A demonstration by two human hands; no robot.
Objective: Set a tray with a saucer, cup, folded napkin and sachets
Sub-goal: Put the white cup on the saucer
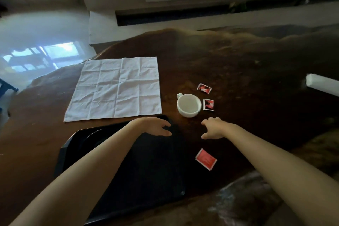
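Note:
A black tray (146, 180) lies on the dark wooden table (247, 64) near me, with a dark round saucer (91, 138) barely visible in its far left corner. My left hand (157, 126) hovers open over the tray's far right corner. My right hand (213, 128) hovers open just right of the tray, below a white cup (189, 105) that stands upright and empty. A white napkin (117, 88) lies unfolded flat beyond the tray. Two red sachets (204, 88) (208, 104) lie right of the cup. A third red sachet (206, 159) lies beside the tray's right edge.
A white roll-like object (322, 84) lies at the table's far right. The table's irregular edge curves along the left and back, with floor beyond. A pale patch (238, 198) shows on the table's near right part.

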